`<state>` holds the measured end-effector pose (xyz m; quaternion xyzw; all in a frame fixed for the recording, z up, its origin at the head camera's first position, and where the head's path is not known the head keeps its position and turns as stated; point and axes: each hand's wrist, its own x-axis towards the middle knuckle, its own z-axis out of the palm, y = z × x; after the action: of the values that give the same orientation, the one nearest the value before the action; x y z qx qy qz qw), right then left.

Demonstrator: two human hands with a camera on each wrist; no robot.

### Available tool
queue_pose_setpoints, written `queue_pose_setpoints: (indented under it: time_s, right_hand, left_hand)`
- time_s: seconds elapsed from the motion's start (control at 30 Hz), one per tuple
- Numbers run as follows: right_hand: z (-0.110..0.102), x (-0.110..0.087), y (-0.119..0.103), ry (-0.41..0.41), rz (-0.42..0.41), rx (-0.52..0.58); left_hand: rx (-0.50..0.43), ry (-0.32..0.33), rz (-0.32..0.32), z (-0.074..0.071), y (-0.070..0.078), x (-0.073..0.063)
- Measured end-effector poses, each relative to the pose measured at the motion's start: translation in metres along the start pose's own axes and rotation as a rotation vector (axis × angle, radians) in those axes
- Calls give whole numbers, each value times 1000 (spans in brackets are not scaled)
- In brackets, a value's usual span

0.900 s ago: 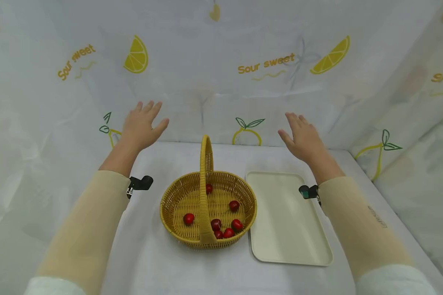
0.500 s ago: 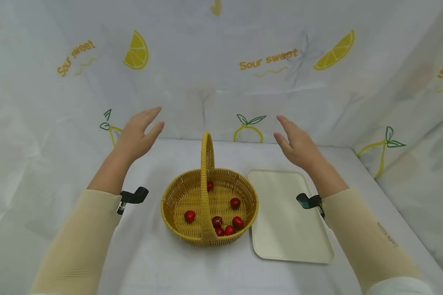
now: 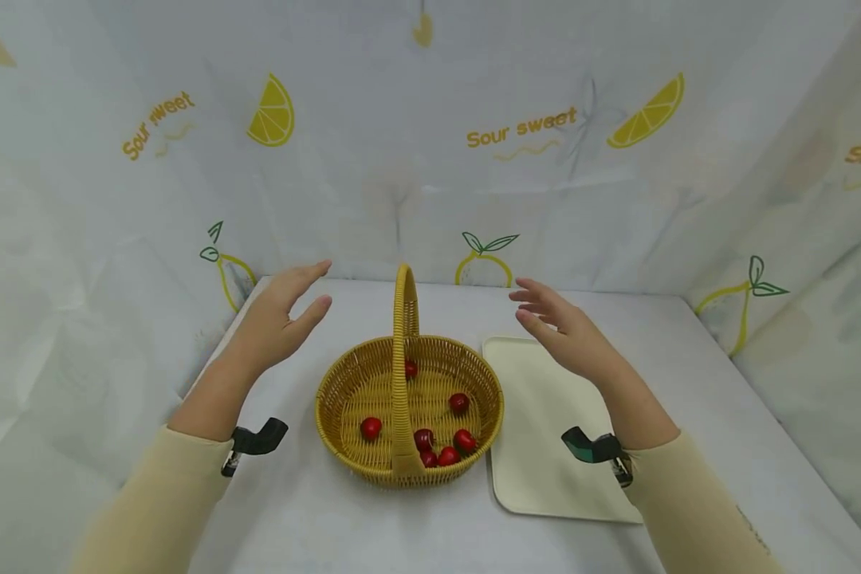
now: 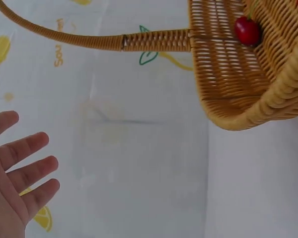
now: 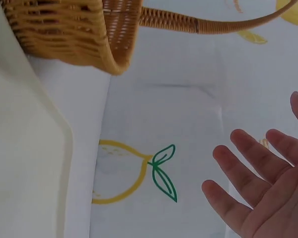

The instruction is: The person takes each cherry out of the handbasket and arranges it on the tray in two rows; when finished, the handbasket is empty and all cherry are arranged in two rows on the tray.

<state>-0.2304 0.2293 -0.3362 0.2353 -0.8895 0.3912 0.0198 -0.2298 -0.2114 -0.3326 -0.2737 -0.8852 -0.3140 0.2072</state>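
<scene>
A yellow woven basket (image 3: 330, 422) with a tall arched handle (image 3: 399, 375) stands mid-table, several red cherries (image 3: 371, 428) lying inside it. My left hand (image 3: 276, 319) hovers to the left of the basket, fingers extended and holding nothing; its spread fingers (image 4: 30, 148) show in the left wrist view, apart from the handle. On the other side, my right hand (image 3: 563, 331) is raised over the far part of a cream tray (image 3: 552, 446), fingers relaxed and touching nothing. The right wrist view shows those fingers (image 5: 243, 168) spread, away from the basket's wall (image 5: 64, 34).
The white-covered table (image 3: 294, 518) carries the tray close along the basket's right side. Behind and around hangs a white curtain (image 3: 373, 143) printed with lemons and lettering. A small black camera (image 3: 258, 438) sits on each wrist.
Both hands have come down and nearer to the basket from higher against the curtain, the right one also moving left. The basket, cherries and tray stay where they were.
</scene>
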Motion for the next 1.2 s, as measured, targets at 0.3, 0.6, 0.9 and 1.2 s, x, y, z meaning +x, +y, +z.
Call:
queue_pose_setpoints:
  time_s: [0.3, 0.6, 0.9, 1.2]
  right_hand:
    - [40, -15, -13, -58, -55, 113]
    - [71, -19, -18, -120, -2, 168]
    - [96, -19, -20, -114, 14, 16]
    - [118, -10, -24, -148, 12, -191]
  left_hand:
    - [-42, 12, -42, 17, -9, -35]
    - [-57, -32, -169, 32, -16, -67]
    - [-211, -108, -284, 61, -28, -93]
    - [-330, -126, -284, 87, -39, -106]
